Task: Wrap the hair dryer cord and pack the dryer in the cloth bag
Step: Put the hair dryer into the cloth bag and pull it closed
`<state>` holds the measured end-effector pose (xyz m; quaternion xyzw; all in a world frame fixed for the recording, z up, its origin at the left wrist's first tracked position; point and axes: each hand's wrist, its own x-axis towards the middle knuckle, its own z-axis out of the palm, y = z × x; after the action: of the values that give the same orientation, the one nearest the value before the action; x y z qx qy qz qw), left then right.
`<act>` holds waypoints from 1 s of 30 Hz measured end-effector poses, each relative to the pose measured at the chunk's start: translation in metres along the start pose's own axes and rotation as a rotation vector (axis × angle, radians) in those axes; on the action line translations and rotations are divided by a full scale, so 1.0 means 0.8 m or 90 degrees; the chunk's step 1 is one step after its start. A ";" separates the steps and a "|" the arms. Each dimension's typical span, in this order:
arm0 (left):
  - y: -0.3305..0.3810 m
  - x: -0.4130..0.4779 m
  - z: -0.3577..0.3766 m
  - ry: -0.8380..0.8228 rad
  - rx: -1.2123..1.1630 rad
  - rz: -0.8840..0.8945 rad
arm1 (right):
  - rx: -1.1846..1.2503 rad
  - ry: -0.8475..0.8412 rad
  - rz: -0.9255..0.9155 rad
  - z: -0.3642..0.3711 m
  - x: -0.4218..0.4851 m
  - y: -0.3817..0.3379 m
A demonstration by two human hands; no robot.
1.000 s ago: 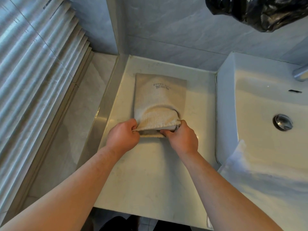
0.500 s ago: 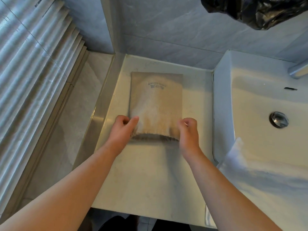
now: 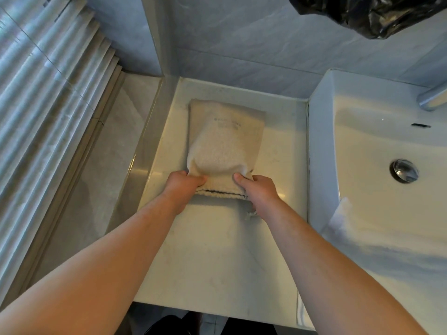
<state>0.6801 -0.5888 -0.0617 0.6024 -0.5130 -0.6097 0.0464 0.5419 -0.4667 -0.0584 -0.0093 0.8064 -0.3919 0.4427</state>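
1. Head view: the left grip point(image 3: 183, 183) and right grip point(image 3: 258, 189) each pinch the mouth hem of the cloth bag point(image 3: 222, 141), one at each corner.
2. The bag lies flat on the table point(image 3: 217, 257), towards the far edge, left of the sink point(image 3: 362, 153).
3. Its long axis runs from near edge to far edge. The mouth points to the near edge.
4. The dryer is not visible. The bulge suggests it is inside.
5. Judged step: closing the bag. The next move calls for drawing the mouth shut evenly.
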 end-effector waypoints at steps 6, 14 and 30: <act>-0.001 -0.006 -0.015 -0.049 0.076 0.033 | -0.036 -0.002 0.021 -0.008 -0.001 0.003; -0.037 -0.015 -0.059 -0.104 0.096 0.010 | -0.019 -0.138 0.056 -0.048 -0.016 0.035; -0.040 -0.042 -0.095 0.006 0.287 0.091 | -0.112 -0.103 -0.045 -0.085 -0.040 0.060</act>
<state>0.7667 -0.5946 -0.0409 0.5627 -0.6773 -0.4719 -0.0439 0.5281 -0.3790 -0.0461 -0.1081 0.7987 -0.3327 0.4896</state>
